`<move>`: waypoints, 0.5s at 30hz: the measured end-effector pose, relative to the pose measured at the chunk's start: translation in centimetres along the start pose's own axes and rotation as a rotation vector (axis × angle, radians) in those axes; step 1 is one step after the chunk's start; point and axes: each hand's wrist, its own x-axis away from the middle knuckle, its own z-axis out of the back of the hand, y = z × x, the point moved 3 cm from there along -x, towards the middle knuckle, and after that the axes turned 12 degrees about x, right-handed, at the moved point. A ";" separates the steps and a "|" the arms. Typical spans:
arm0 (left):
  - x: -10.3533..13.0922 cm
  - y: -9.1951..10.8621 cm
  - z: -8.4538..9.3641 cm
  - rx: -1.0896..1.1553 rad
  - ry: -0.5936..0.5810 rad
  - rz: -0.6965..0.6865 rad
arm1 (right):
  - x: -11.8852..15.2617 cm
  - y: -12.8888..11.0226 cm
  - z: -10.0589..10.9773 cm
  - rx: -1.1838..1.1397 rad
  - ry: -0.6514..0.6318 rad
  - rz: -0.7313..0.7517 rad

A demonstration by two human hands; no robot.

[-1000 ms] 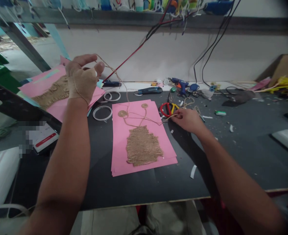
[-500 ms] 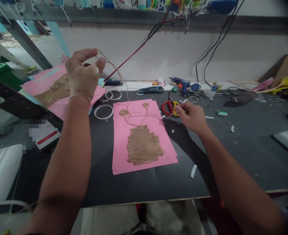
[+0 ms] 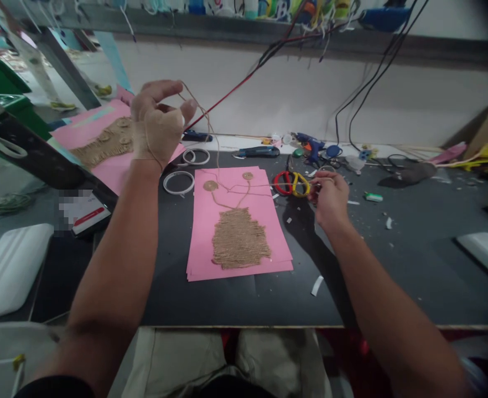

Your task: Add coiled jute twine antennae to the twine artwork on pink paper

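My left hand, its palm wrapped in a beige covering, is raised left of the pink paper. Its index finger and thumb stand apart with brown twine running off them, and the other fingers are curled. On the right, my right hand pinches the same twine, pulled across the sheet, beside red-and-yellow-handled scissors. Flat between the hands lies a stack of pink paper. It bears a twine-covered shape and two twine coils, the left coil and the right coil, joined to the shape by twine lines.
Tape rolls lie left of the paper. A utility knife and a blue glue gun rest along the back. Another pink sheet with twine work is behind my left arm. A phone and a black post stand left.
The view has shifted slightly. My right hand has drawn the twine a little farther right, and the strand across the paper looks straighter. My left hand keeps its pose.
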 end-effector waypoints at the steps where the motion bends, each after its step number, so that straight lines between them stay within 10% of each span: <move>1: 0.3 -0.1 -0.1 0.005 -0.023 -0.007 | -0.1 0.0 0.1 -0.021 0.013 -0.011; 8: 2.8 -3.1 0.9 0.076 -0.093 -0.143 | -1.0 -0.4 0.5 -0.267 -0.163 -0.082; 15: 5.7 -6.8 2.2 0.114 -0.162 -0.180 | 0.2 -2.8 2.0 -0.193 -0.378 0.164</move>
